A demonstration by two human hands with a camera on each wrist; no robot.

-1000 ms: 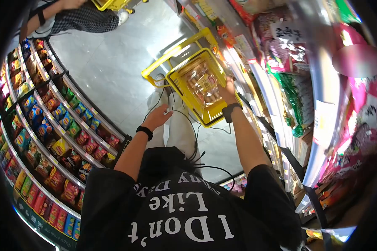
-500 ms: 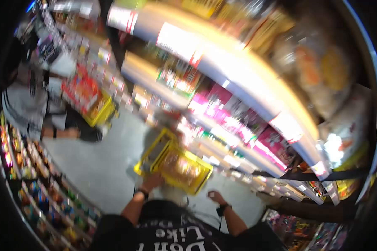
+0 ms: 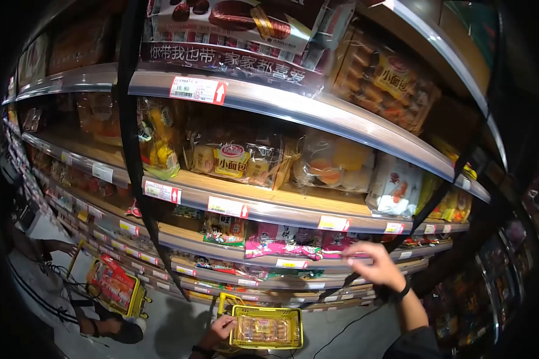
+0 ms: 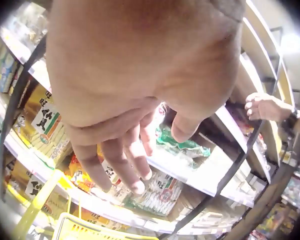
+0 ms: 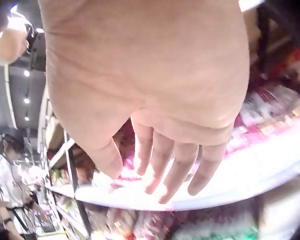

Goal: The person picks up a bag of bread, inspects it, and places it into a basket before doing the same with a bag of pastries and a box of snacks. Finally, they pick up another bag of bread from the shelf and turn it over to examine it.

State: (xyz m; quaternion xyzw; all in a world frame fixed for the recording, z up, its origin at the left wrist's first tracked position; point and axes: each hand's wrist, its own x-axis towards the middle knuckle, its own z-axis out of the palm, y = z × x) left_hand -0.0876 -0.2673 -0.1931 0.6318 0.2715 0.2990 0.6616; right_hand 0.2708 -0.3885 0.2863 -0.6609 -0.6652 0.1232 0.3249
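In the head view, a yellow shopping basket (image 3: pixel 299 328) stands low at the bottom. A clear pack of small breads (image 3: pixel 262 328) lies in it. My left hand (image 3: pixel 223 326) is beside the basket's left end with fingers loosely bent. The left wrist view shows that hand's fingers (image 4: pixel 121 162) hanging relaxed, holding nothing, above the basket rim (image 4: pixel 90 229). My right hand (image 3: pixel 378 267) is raised in front of the lower shelves, near pink bags (image 3: pixel 281 248). Its fingers (image 5: pixel 182 167) are extended and empty in the right wrist view.
Tall shelving fills the view, with bread packs (image 3: pixel 233 160) and a similar bread pack (image 3: pixel 389 78) higher up. Black straps (image 3: pixel 132 119) run down the shelf fronts. At the lower left, another person (image 3: pixel 48 281) stands by a yellow basket with red packages (image 3: pixel 111 284).
The view has swung up from the floor to the shelves. My right hand has left the pack in the basket and risen toward the shelves; my left hand is now beside the basket.
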